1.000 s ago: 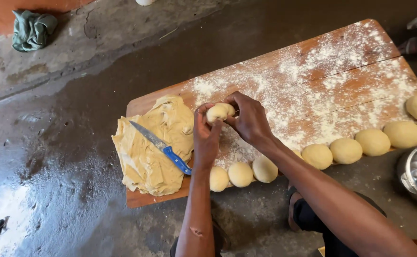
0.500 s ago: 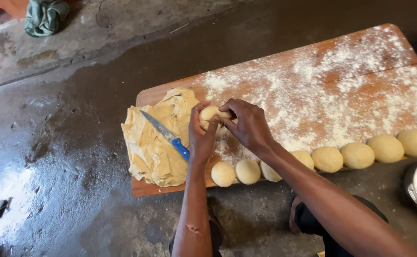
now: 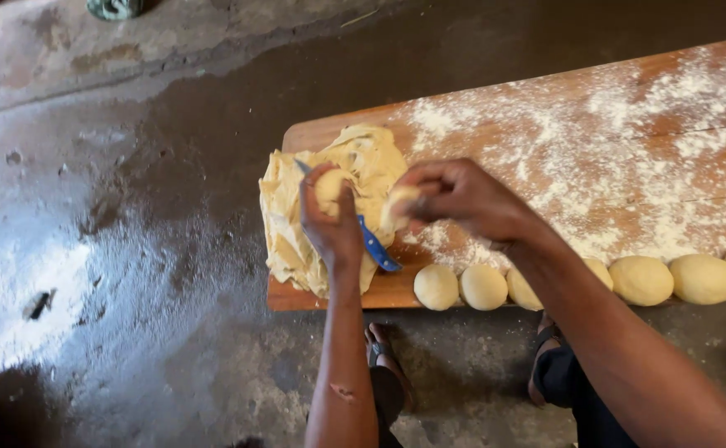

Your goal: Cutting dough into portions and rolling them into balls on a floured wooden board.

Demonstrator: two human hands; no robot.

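My left hand is curled around a small piece of dough above the big flattened dough mass. To its right, my right hand pinches another small dough piece between its fingertips. Both hover over the left end of a floured wooden board. A blue-handled knife lies on the dough mass between my hands, its blade partly hidden behind my left hand. A row of round dough balls lines the board's near edge.
The board rests on a dark, wet concrete floor. My sandalled feet are just below the board's near edge. A green cloth lies at the top edge on a lighter concrete strip.
My hands have come apart, each now with its own dough piece, where they held one ball together before. The view has shifted left and closer to the dough mass.
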